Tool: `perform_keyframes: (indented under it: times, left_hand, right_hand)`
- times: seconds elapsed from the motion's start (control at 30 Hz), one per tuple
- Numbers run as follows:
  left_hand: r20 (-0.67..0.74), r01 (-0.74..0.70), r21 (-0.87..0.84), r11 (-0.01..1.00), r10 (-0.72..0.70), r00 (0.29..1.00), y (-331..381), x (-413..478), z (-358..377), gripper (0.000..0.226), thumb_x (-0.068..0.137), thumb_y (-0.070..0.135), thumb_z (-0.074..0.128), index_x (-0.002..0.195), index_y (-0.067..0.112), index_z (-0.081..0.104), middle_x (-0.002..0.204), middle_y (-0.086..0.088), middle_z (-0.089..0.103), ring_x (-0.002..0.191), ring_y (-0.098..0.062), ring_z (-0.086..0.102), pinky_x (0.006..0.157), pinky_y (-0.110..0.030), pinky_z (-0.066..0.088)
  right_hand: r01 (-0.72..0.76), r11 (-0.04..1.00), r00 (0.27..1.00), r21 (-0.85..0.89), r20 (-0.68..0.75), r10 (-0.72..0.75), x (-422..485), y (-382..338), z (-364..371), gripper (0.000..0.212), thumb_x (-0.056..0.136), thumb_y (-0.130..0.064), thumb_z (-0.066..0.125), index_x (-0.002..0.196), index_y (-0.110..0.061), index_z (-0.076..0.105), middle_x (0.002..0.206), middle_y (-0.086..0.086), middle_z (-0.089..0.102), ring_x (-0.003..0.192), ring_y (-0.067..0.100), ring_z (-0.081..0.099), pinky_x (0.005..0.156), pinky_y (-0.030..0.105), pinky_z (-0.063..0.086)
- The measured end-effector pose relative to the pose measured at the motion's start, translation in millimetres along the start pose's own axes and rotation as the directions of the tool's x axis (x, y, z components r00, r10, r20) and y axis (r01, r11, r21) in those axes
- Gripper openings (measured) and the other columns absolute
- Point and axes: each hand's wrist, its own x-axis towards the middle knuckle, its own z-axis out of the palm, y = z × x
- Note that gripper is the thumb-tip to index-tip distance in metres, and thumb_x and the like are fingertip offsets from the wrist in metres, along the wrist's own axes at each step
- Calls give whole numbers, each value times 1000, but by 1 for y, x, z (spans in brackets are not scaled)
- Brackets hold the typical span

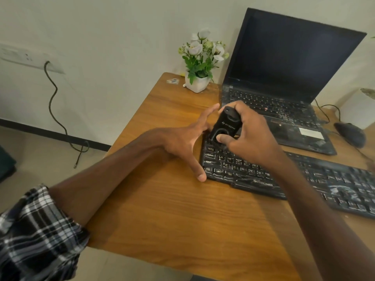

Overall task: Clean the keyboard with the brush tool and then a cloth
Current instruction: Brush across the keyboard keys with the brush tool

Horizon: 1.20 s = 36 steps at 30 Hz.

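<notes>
A dusty black keyboard [304, 179] lies across the wooden desk [182, 209], running to the right edge of the view. My right hand [249, 134] grips a black brush tool [224, 126] and holds it upright on the keyboard's far left corner. The tool's lower end touches the keys; its bristles are hidden. My left hand [186, 142] is spread wide against the keyboard's left end, thumb at the near corner and fingers at the far corner. No cloth is in view.
An open black laptop [284, 88] with a dusty keyboard stands just behind the hands. A white pot of flowers [199, 63] sits at the desk's back left. A black mouse [351, 133] lies at the far right. The desk's left edge drops to the floor.
</notes>
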Motion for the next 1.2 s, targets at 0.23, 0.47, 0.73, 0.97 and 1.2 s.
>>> perform_keyframes:
  times: [0.23,0.47,0.73,0.97,1.2]
  left_hand:
    - [4,-15,2,1000,15,1000,-2,1,-1,172,47,36,107,154,51,-27,169,12,19,155,-11,24,123,-44,36]
    - [5,-28,-30,999,28,1000,-3,1,-2,167,50,25,107,156,52,-19,162,20,26,150,-5,30,119,-36,42]
    - [11,-27,-35,999,28,1000,-2,3,-3,165,45,34,108,156,55,-13,161,23,27,150,-4,30,121,-43,40]
    - [10,-37,-15,999,37,999,-1,3,-1,161,49,33,107,151,64,-13,167,9,28,154,-11,27,125,-48,33]
    - [2,-24,-11,1000,24,1000,0,2,-2,163,48,35,107,157,52,-13,167,11,22,153,-12,28,123,-45,37]
  right_hand:
    - [42,999,998,19,-37,-42,1,-3,11,50,77,-14,82,117,-21,52,94,-12,63,89,3,64,77,32,58]
    - [61,995,995,80,-79,-54,0,-2,18,51,76,-14,82,117,-19,53,94,-6,65,88,8,66,73,37,59]
    - [34,995,999,92,19,-36,3,-1,8,53,76,-13,84,118,-20,53,101,-7,64,92,5,64,73,22,57]
    - [29,996,998,89,-54,-25,6,5,-13,53,77,-11,83,121,-20,54,104,-10,64,94,0,65,70,14,55]
    - [-29,986,998,162,64,19,12,1,-10,57,74,-14,87,122,-20,56,107,-4,66,98,11,68,80,32,61]
